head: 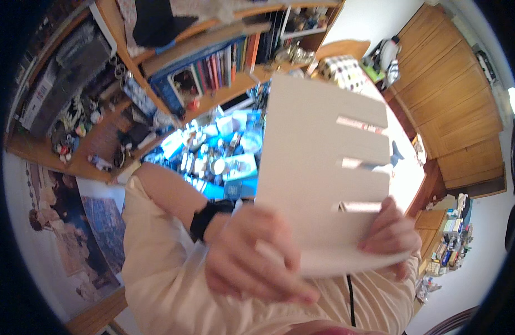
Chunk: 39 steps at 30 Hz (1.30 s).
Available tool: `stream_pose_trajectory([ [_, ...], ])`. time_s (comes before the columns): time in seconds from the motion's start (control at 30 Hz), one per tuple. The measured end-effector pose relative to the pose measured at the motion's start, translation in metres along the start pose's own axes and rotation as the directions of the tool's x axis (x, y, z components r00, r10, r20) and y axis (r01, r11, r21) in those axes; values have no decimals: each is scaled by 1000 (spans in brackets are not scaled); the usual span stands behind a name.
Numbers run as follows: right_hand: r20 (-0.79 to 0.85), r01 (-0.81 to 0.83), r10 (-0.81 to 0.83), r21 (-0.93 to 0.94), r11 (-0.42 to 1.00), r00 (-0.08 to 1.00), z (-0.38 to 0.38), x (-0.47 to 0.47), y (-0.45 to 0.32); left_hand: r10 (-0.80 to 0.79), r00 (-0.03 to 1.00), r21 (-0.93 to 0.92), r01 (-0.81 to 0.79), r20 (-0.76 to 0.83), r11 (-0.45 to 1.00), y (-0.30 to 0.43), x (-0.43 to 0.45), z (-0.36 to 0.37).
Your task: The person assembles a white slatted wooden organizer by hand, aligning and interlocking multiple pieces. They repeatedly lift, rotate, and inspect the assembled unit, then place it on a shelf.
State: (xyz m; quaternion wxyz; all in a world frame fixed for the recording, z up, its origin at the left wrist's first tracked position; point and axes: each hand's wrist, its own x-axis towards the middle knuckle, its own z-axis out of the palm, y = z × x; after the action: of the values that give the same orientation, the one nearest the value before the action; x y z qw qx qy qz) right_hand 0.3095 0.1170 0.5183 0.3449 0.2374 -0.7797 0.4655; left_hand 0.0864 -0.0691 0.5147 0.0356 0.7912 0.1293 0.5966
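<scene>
A flat grey-beige cardboard sheet (307, 167) with several narrow slots cut in from its right side is held up in front of my chest. My left hand (257, 255), with a black band on the wrist, grips its lower left corner and is slightly blurred. My right hand (391, 234) pinches the lower right part, near the lowest slot, with the thumb on the near face. The sheet's bottom edge looks curved towards me and blurred.
Behind the sheet is a brightly lit desk (224, 190) crowded with small items. A wooden bookshelf (224, 98) stands at upper left. A bed with a checked pillow (343, 73) and wooden cabinets (454, 100) lie to the right. More small items fill a cabinet top (446, 255).
</scene>
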Motion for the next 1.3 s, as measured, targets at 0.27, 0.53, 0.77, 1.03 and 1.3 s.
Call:
stream_pose_trajectory([
  [0.27,103,148,-150,26,989,983,13,-17,-39,-34,999,-198,29,-25,980,29,28,15],
  [0.53,95,261,-259,-12,965,961,9,-23,-52,-21,998,-154,31,64,988,43,45,20],
  [0.77,120,203,-212,82,976,970,8,-27,-54,-193,972,-157,213,137,964,52,45,30],
  [1.03,51,198,-205,119,973,977,18,-39,-45,-207,970,-171,227,126,959,57,44,34],
  [1.3,15,166,-170,148,975,985,23,-35,-38,-247,962,-133,261,114,956,56,46,26],
])
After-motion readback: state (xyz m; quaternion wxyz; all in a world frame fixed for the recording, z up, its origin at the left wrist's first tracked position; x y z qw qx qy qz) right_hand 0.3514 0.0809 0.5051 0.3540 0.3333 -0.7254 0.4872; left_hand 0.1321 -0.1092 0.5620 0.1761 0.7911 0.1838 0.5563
